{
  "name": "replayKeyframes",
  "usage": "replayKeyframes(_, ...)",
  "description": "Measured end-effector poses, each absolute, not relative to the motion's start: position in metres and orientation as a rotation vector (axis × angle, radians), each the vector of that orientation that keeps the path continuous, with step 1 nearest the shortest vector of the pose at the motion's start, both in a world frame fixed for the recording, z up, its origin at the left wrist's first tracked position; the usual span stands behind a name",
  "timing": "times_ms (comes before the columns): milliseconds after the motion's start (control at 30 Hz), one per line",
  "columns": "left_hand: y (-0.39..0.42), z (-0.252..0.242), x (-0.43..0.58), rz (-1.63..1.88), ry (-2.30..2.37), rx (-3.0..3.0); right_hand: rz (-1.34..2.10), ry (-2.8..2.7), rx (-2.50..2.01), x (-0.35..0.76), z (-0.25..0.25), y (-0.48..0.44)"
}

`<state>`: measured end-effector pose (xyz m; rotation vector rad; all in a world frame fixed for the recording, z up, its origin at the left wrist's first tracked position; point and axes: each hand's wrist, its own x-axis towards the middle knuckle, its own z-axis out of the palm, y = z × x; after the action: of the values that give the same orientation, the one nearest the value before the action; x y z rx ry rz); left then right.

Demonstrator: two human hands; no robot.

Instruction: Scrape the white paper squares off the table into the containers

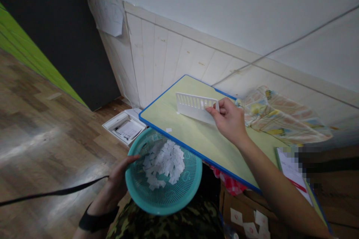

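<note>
My right hand [228, 117] pinches one end of a white slotted plastic panel [193, 108], which stands on its long edge over the table top [190, 138]. My left hand [120, 173] grips the rim of a turquoise plastic basket [165, 209], thumb over the edge and the other fingers hidden beneath. Many small torn or cut white paper pieces [168, 160] lie in the basket, which is tucked under the table's blue front edge. One loose paper scrap [168, 130] rests on the table near that edge, and a tiny one shows by the panel's far end.
An open white box [126, 127] sits on the floor left of the table. Patterned cloth [280, 115] lies along the wall side, and a notebook [293, 173] is on the table at right. Cardboard with printed white cards [249, 224] is below. A cable crosses the wall.
</note>
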<state>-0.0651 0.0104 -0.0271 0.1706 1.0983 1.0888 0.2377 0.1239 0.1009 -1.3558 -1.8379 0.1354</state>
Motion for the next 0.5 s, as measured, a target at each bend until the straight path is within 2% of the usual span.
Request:
replayKeyframes(233,0.01,-0.027,-0.063,1.097,1.095,0.189,0.126,-1.906,-1.37,0.237,0.116,0.096)
replayKeyframes(500,0.009,-0.023,-0.062,1.108,1.123,0.211,0.383,-1.855,-1.298,0.227,0.11,0.086)
